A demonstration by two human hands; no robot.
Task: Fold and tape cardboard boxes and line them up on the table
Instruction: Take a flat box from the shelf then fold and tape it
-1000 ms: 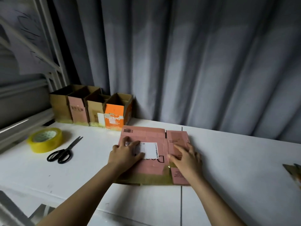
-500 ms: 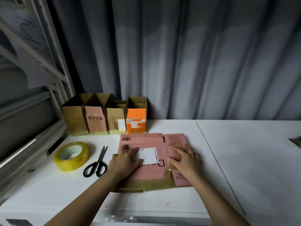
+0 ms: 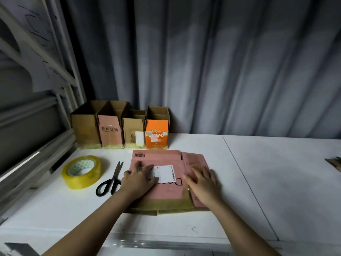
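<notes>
Both hands are flat on the pink flattened cardboard box [image 3: 166, 182], which lies at lower centre of the frame on the white table [image 3: 276, 182]. The left hand [image 3: 137, 182] presses its left half, fingers straight and spread, tips touching the white shipping label [image 3: 165, 173]. The right hand [image 3: 203, 183] presses the right side over the narrow side flap, fingers straight and slightly fanned; neither hand grips anything. The box runs left to right under both palms, its taped brown edge nearest the person, so I'd judge it must be lifted and opened up next. Each hand sits equally near its own side edge. Left of the box: black-handled scissors [image 3: 110, 180], then the yellow tape roll [image 3: 82, 171], nearer the left hand. Four upright open boxes [image 3: 120, 130] stand in a row at the table's far left
</notes>
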